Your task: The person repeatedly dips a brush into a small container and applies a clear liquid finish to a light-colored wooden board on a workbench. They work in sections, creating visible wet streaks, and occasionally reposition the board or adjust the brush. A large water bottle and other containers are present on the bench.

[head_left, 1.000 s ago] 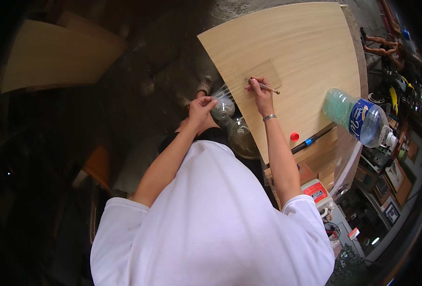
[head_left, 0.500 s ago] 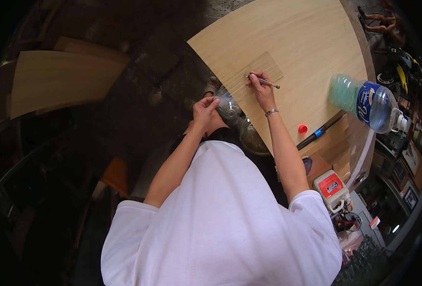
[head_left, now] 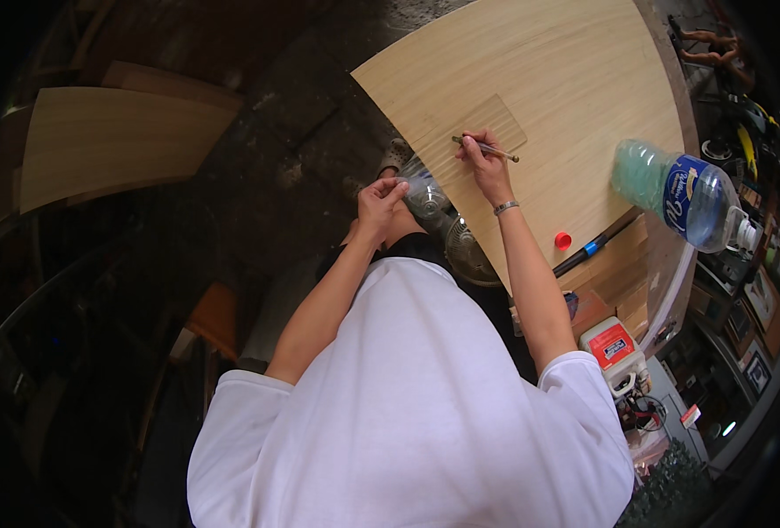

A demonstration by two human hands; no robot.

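My right hand (head_left: 485, 158) is closed in a pen grip round a slim glass cutter (head_left: 501, 153) with a ball-shaped, brass-coloured end. Its tip is over the left part of a small clear pane (head_left: 506, 121) marked with parallel lines, which lies on the pale wooden board (head_left: 584, 79). To the left, off the board's edge, my left hand (head_left: 379, 204) is raised with thumb and fingers pinched together. Whatever sits in that pinch is too small and clear to make out. Behind it, below the board, shows a clear plastic bottle (head_left: 427, 201).
A large water bottle (head_left: 689, 194) lies on its side at the right. Nearer are a red cap (head_left: 562, 240), a black stick with blue tape (head_left: 591, 247) and a white jug with a red label (head_left: 613, 347). A fan (head_left: 467, 251) stands below the board. More boards (head_left: 117, 141) lean at left.
The view has shifted very slightly. Both hands keep nearly the same places and grips, the right one still over the pane.
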